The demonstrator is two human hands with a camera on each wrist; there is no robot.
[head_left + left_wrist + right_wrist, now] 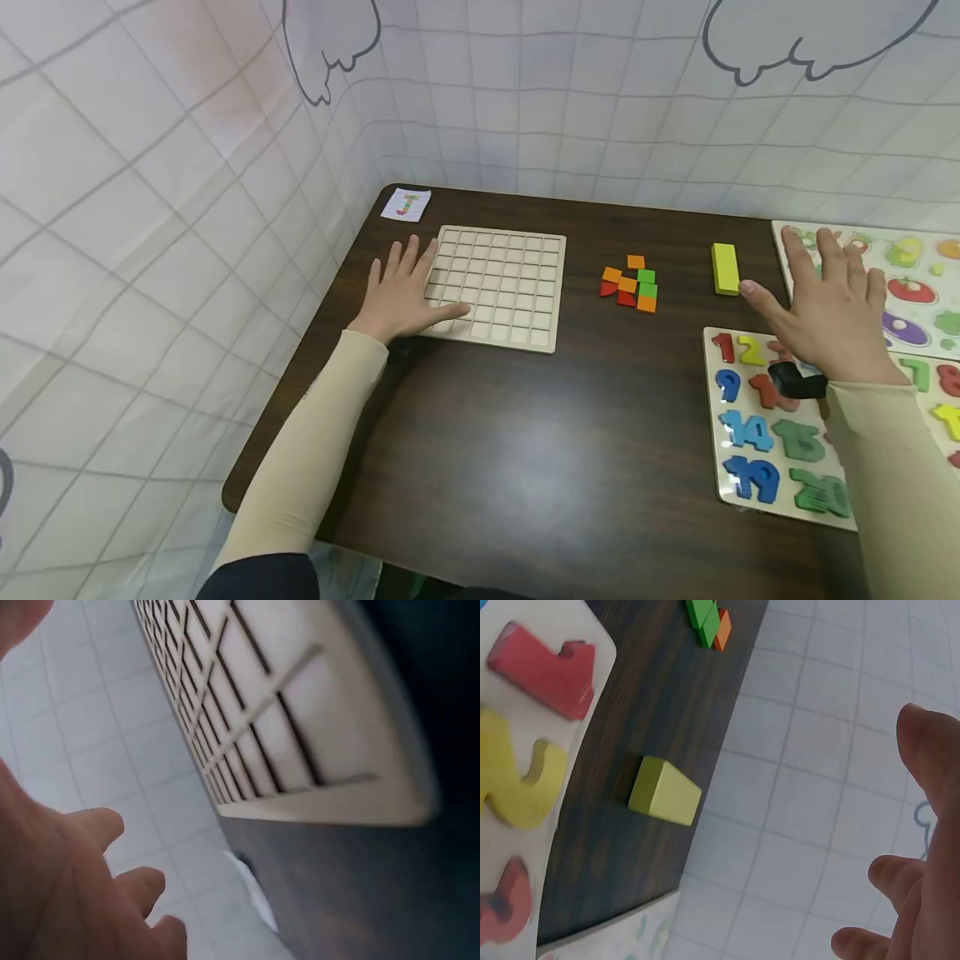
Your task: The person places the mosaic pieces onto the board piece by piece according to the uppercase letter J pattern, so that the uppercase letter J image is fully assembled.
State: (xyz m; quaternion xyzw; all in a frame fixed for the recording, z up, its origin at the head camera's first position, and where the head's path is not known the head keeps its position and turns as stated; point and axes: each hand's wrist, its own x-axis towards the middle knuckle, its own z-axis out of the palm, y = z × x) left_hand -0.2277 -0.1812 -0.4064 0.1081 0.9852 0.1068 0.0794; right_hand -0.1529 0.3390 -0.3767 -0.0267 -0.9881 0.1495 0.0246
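Note:
My left hand (401, 292) is spread out over the left edge of a pale square grid board (502, 283). In the left wrist view the fingers (142, 892) look apart from the board (330, 712), holding nothing. On the right, my right hand (832, 317) hovers with fingers spread above a number puzzle board (712, 450) and a vegetable puzzle board (930, 258). Its thumb appears near a yellow block (725, 268). The right wrist view shows this block (675, 795) standing free of the fingers (896, 877). Small orange, green and red tiles (627, 285) lie clustered between the two hands.
A small card (406, 205) with a coloured J-shaped picture lies at the far left corner of the dark brown table (525, 467). White grid-patterned curtains (525, 108) hang behind and to the left. More number pieces (948, 417) sit under and beyond the right arm.

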